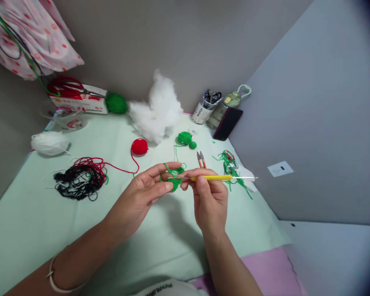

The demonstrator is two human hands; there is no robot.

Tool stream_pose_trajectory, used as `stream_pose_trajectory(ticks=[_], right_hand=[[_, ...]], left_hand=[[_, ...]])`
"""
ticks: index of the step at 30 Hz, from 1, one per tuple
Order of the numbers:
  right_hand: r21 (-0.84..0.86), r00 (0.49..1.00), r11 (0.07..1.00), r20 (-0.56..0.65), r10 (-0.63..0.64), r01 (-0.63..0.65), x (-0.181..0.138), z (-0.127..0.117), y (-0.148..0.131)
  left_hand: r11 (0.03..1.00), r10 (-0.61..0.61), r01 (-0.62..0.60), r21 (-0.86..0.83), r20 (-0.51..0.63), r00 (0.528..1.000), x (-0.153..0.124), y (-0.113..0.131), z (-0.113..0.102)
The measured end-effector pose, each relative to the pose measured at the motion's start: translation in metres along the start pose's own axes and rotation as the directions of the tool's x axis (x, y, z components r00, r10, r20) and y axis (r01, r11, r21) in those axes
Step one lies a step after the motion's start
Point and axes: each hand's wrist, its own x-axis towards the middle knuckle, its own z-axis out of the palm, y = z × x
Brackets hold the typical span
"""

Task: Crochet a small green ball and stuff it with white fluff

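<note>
Between the thumb and fingers of my left hand [144, 185] is a small green crochet piece [174, 183]. Green yarn loops over the fingers of that hand. My right hand [211, 195] grips a crochet hook [214, 178] by its yellow handle, its slim metal tip reaching left to the green piece. Whether the tip sits inside a stitch is too small to tell. From the work, a green strand runs up to a green yarn ball [184, 138] on the table. Beside that ball lies a little green ball [193, 145]. Orange-handled thread snips [201, 159] lie just beyond my right hand.
White stuffing [157, 111] is heaped at the back, near a red yarn ball [139, 146]. Tangled black yarn [78, 181] and a white yarn ball [50, 143] lie left. Green scraps [231, 166], a phone [228, 124] and a pen cup [202, 112] are right, by the wall.
</note>
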Motion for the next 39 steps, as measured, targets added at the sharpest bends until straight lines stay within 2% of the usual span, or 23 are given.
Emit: stream_pose_trajectory(ticks=[6, 8, 10, 12, 14, 16, 17, 18, 20, 22, 24, 25, 27, 30, 31, 33, 35, 36, 37, 39], right_hand=[[0.043, 1.000, 0.999, 0.006, -0.006, 0.005, -0.001, -0.003, -0.008], [-0.029, 0.999, 0.998, 0.005, -0.053, 0.053, -0.003, -0.003, -0.012], [-0.169, 0.988, 0.973, 0.029, -0.155, 0.157, -0.006, -0.003, -0.013], [-0.328, 0.946, 0.888, 0.126, -0.298, 0.323, -0.010, -0.003, -0.012], [-0.471, 0.865, 0.726, 0.249, -0.435, 0.501, -0.013, -0.003, -0.006], [-0.575, 0.787, 0.552, 0.324, -0.525, 0.604, -0.015, -0.002, 0.001], [-0.601, 0.769, 0.506, 0.329, -0.548, 0.619, -0.016, -0.003, 0.003], [-0.604, 0.772, 0.512, 0.310, -0.555, 0.611, -0.016, -0.003, 0.005], [-0.526, 0.840, 0.671, 0.184, -0.511, 0.523, -0.015, -0.003, 0.004], [-0.338, 0.926, 0.870, 0.018, -0.377, 0.360, -0.011, -0.003, 0.000], [-0.132, 0.974, 0.968, -0.044, -0.223, 0.215, -0.006, -0.002, -0.004], [-0.069, 0.984, 0.982, -0.028, -0.177, 0.175, -0.004, -0.002, -0.005], [-0.049, 0.990, 0.989, 0.032, -0.140, 0.142, -0.001, 0.001, -0.006], [-0.216, 0.975, 0.951, 0.065, -0.211, 0.220, -0.003, 0.003, -0.004], [-0.299, 0.961, 0.913, 0.092, -0.262, 0.278, -0.005, 0.003, -0.003], [-0.459, 0.903, 0.779, 0.179, -0.391, 0.428, -0.010, 0.002, 0.000], [-0.529, 0.844, 0.663, 0.248, -0.475, 0.529, -0.012, 0.000, 0.001], [-0.521, 0.840, 0.667, 0.233, -0.489, 0.533, -0.012, -0.001, 0.001], [-0.482, 0.860, 0.720, 0.180, -0.477, 0.500, -0.010, -0.002, 0.000], [-0.301, 0.934, 0.888, 0.033, -0.355, 0.348, -0.006, -0.003, -0.002]], left_hand=[[0.998, 0.046, -0.045, 0.040, -0.027, 0.999, -0.002, 0.002, -0.002], [0.995, 0.062, -0.059, 0.085, -0.033, 0.998, -0.004, 0.001, -0.003], [0.984, 0.092, -0.080, 0.159, -0.064, 0.994, -0.006, 0.000, -0.003], [0.961, 0.149, -0.115, 0.250, -0.125, 0.981, -0.008, -0.002, -0.001], [0.951, 0.195, -0.143, 0.275, -0.172, 0.966, -0.009, -0.003, 0.003], [0.981, 0.137, -0.112, 0.160, -0.155, 0.978, -0.008, -0.004, 0.006], [0.996, 0.069, -0.061, 0.071, -0.118, 0.991, -0.007, -0.004, 0.007], [1.000, -0.002, 0.001, -0.015, -0.073, 0.997, -0.006, -0.004, 0.007], [0.987, -0.097, 0.095, -0.130, -0.013, 0.995, -0.003, -0.001, 0.005], [0.981, -0.103, 0.102, -0.168, 0.001, 0.995, -0.001, 0.001, 0.002], [0.984, -0.074, 0.076, -0.162, 0.017, 0.997, 0.000, 0.004, 0.000], [0.987, -0.059, 0.063, -0.145, 0.030, 0.998, -0.001, 0.004, 0.000], [0.995, -0.025, 0.028, -0.095, 0.033, 0.999, -0.002, 0.004, 0.000], [0.999, 0.033, -0.033, -0.014, -0.030, 0.999, -0.003, 0.001, 0.004], [0.999, 0.044, -0.045, -0.007, -0.061, 0.997, -0.003, 0.000, 0.005], [0.998, 0.026, -0.031, -0.050, -0.095, 0.995, -0.002, -0.002, 0.007], [0.987, -0.064, 0.054, -0.150, -0.063, 0.996, -0.001, -0.002, 0.006], [0.974, -0.112, 0.103, -0.201, -0.034, 0.993, 0.000, -0.002, 0.005], [0.960, -0.148, 0.141, -0.243, -0.010, 0.989, 0.001, -0.001, 0.003], [0.946, -0.151, 0.145, -0.290, 0.003, 0.989, 0.001, 0.001, 0.001]])
